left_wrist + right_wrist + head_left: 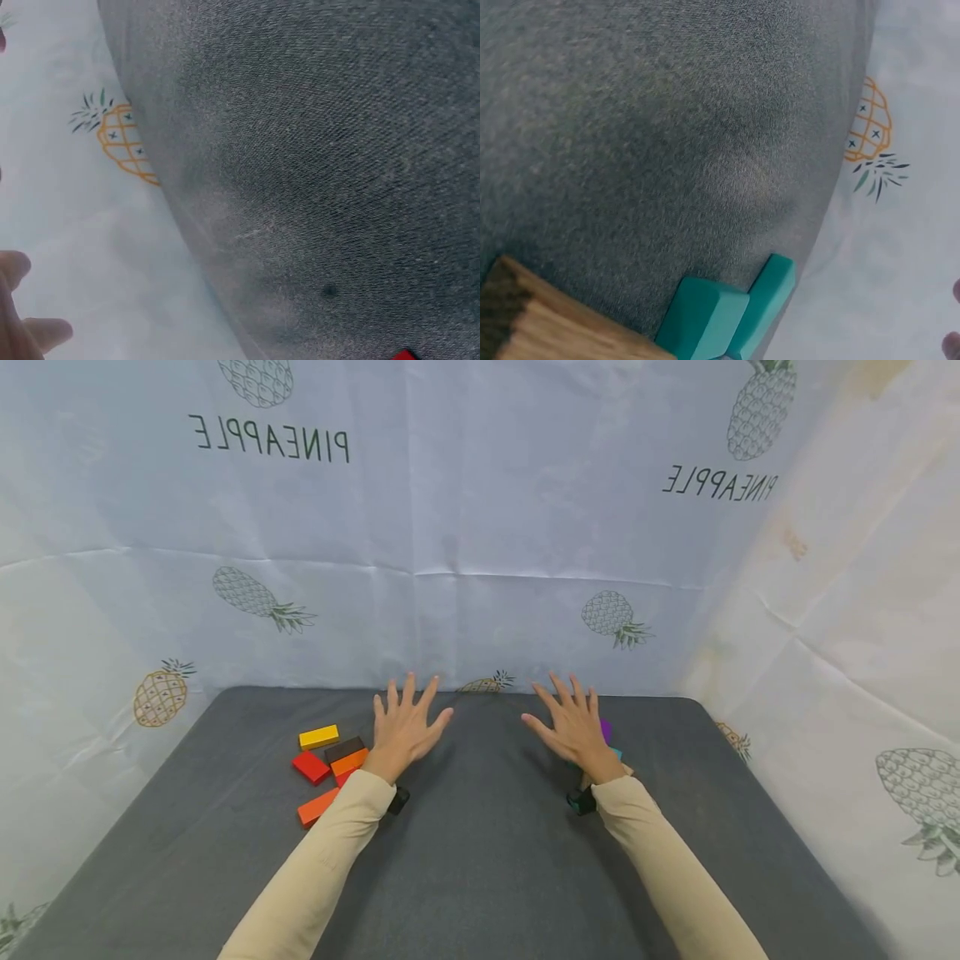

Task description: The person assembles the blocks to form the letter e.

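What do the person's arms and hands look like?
The left hand and right hand wear no gloves. Long, plain cream sleeves reach down to the wrists. A small black gadget shows beside the left wrist, and another dark gadget beside the right.

The long sleeves (309,877) are plain cream, lightly creased, and a small dark device (399,800) sits beside each cuff (373,788).

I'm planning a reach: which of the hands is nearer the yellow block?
Left. The left hand is to the right of the yellow block, apart from it; the right hand is farther right, beyond the left hand.
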Available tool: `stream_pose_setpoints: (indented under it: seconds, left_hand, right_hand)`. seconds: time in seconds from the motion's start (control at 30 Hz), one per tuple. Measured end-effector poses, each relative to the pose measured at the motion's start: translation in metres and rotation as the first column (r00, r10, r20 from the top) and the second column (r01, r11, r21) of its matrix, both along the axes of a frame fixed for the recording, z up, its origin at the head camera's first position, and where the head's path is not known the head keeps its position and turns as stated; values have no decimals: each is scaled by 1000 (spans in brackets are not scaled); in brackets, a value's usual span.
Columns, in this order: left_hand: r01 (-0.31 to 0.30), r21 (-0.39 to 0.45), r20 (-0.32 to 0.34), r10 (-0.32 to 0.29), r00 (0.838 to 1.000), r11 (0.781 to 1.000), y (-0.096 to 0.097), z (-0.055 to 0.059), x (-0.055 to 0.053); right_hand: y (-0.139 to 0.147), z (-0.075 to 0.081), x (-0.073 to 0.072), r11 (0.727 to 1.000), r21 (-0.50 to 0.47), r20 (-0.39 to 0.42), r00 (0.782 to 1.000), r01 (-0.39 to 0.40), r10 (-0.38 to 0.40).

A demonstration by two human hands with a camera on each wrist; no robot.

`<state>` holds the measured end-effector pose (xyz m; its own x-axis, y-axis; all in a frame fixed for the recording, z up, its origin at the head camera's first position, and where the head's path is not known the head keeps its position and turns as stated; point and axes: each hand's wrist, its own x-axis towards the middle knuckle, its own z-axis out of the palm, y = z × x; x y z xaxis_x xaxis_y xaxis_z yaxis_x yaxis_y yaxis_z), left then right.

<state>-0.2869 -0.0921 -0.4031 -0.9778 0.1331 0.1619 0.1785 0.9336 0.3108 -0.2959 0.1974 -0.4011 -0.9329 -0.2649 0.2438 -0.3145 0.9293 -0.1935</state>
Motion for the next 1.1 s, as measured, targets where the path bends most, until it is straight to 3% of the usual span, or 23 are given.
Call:
stream_pose_setpoints:
  seconds: [0.37,1.1]
  left_hand:
    - [12,17,-36,-11,999,1000,-9,-2,11]
    - [33,57,-16,-33,999,998,-25,1,32]
  right_hand:
    - [13,2,12,1000,-19,-17,1000,-10,9]
    - [48,-4,39,989,-147,44,999,-25,32]
